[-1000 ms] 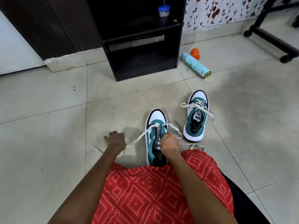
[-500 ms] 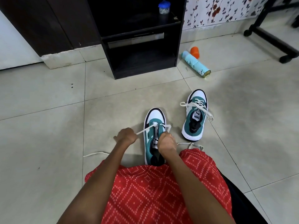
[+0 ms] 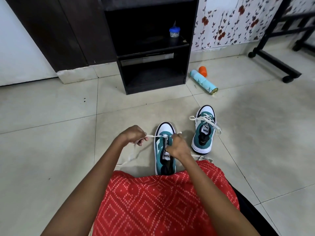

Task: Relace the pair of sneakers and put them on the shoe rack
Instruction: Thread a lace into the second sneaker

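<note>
Evidently the relacing has only begun on the near sneaker, which stands on the floor tiles, toe pointing away from the person, heel touching the red patterned garment over the lap. Its lace passes through only the eyelets nearest the toe; the rest of the row looks bare. To the left of this sneaker the left hand pinches the lace and draws it sideways, with the slack trailing on the tiles. The right hand sits over the sneaker's eyelets with fingers curled, apparently pinching the other strand, whose short end pokes out beyond the knuckles.

To the right of the near sneaker and a little farther out, 1 more sneaker stands, laced across several rows, ends lying loose. Judging by this, 1 shoe is mostly threaded, 1 is barely started, and both are yet to be shelved.

Beyond the near sneaker's toe stands the dark shoe rack, its lower shelf bare, a small blue-lidded jar higher up. Farther right lie a pale blue spray can and an orange cap, off the straight path to the rack.
</note>
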